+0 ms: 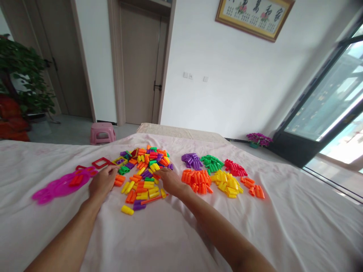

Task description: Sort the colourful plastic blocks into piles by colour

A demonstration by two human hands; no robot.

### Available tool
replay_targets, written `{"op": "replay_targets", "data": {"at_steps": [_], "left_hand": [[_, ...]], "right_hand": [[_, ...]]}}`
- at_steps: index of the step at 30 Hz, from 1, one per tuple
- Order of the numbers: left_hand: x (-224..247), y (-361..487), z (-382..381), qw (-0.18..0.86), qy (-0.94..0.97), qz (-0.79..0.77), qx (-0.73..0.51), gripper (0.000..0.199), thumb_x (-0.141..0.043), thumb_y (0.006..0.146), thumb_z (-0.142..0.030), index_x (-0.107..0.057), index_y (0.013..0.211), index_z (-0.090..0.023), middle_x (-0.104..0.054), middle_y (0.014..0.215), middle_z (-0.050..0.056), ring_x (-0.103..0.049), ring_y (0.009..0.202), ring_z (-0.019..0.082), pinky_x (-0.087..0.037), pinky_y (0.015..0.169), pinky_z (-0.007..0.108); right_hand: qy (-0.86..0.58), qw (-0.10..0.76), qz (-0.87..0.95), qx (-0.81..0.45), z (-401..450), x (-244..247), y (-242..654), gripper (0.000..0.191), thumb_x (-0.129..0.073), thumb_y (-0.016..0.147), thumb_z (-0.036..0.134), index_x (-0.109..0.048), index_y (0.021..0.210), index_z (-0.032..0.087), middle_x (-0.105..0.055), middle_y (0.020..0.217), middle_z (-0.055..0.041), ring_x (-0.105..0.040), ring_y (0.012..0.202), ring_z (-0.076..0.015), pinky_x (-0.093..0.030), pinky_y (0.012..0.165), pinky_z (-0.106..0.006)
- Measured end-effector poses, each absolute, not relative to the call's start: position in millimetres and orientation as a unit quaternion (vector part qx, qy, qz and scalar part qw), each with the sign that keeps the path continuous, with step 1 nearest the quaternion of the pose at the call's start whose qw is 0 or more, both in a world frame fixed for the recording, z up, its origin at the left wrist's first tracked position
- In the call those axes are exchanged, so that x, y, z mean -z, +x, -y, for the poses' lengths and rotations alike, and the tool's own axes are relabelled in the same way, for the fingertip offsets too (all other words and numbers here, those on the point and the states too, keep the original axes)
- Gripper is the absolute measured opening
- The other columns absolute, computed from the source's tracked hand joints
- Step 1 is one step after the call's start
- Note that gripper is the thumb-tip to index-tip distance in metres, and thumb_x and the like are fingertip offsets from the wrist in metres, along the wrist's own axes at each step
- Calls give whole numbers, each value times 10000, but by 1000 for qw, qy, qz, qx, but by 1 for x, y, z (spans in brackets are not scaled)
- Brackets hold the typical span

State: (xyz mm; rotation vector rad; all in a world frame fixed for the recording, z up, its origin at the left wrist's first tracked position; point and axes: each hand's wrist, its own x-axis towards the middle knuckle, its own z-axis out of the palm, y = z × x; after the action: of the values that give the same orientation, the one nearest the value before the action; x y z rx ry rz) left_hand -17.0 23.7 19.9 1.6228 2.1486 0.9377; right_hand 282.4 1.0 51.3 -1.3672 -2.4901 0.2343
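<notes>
A mixed pile of orange, yellow, purple, green and red plastic pieces (pixel 144 185) lies on the pale cloth. My left hand (pixel 104 180) is at the pile's left side, fingers bent together beside orange pieces; what it holds, if anything, is too small to tell. My right hand (pixel 169 180) reaches over the pile's right edge, its fingertips down among the pieces and partly hidden. Farther right lie sorted heaps: purple (pixel 192 161), green (pixel 212 163), red (pixel 235 167), orange (pixel 197 180) and yellow (pixel 227 183), with a few orange pieces (pixel 256 190) beyond them.
A magenta plastic tray (pixel 58 187) with orange pieces lies left of my left hand, near a red square frame (pixel 101 163). A thin orange stick (pixel 154 199) lies at the pile's front. Beyond the cloth-covered surface (pixel 136 241) stands a pink stool (pixel 102 133).
</notes>
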Motion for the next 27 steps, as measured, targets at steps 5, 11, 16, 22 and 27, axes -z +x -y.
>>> {"op": "replay_targets", "data": {"at_steps": [5, 11, 16, 22, 27], "left_hand": [[-20, -17, -23, 139, 560, -751, -321, 442, -421, 903, -519, -720, 1130, -286, -744, 1130, 64, -661, 920, 276, -436, 666, 325], [-18, -17, -23, 144, 560, -746, -330, 429, -432, 901, -512, -724, 1116, -283, -749, 1109, 60, -665, 926, 271, -428, 662, 313], [-20, -15, -21, 134, 563, -738, -346, 410, -434, 909, -502, -722, 1100, -280, -754, 1109, 47, -671, 926, 257, -430, 664, 299], [-20, -12, -18, 47, 596, -712, -368, 389, -425, 931, -431, -733, 1084, -247, -764, 1089, 57, -681, 917, 250, -461, 727, 322], [-23, -1, -17, -64, 694, -583, -418, 326, -470, 921, -351, -751, 984, -199, -773, 1001, 68, -672, 934, 245, -459, 915, 367]], "right_hand": [[-513, 95, 853, -22, -6, -49, 267, 414, -480, 981, 228, -570, 1376, 314, -599, 1340, -69, -556, 1194, -206, -421, 1001, -340], [-523, 102, 846, 8, 8, -56, 265, 327, -511, 980, 332, -629, 1277, 259, -627, 1220, -92, -578, 1118, -223, -439, 946, -340], [-506, 135, 852, 1, 20, -49, 275, 314, -505, 985, 294, -632, 1267, 242, -635, 1200, -103, -598, 1083, -230, -456, 920, -345], [-498, 299, 808, -102, 15, -25, 290, 298, -452, 991, 196, -665, 1199, 198, -659, 1130, -107, -616, 1038, -202, -482, 906, -322], [-503, 426, 734, -165, 6, -12, 295, 288, -460, 943, 182, -714, 1080, 179, -682, 1039, -90, -627, 981, -200, -489, 900, -339]]}}
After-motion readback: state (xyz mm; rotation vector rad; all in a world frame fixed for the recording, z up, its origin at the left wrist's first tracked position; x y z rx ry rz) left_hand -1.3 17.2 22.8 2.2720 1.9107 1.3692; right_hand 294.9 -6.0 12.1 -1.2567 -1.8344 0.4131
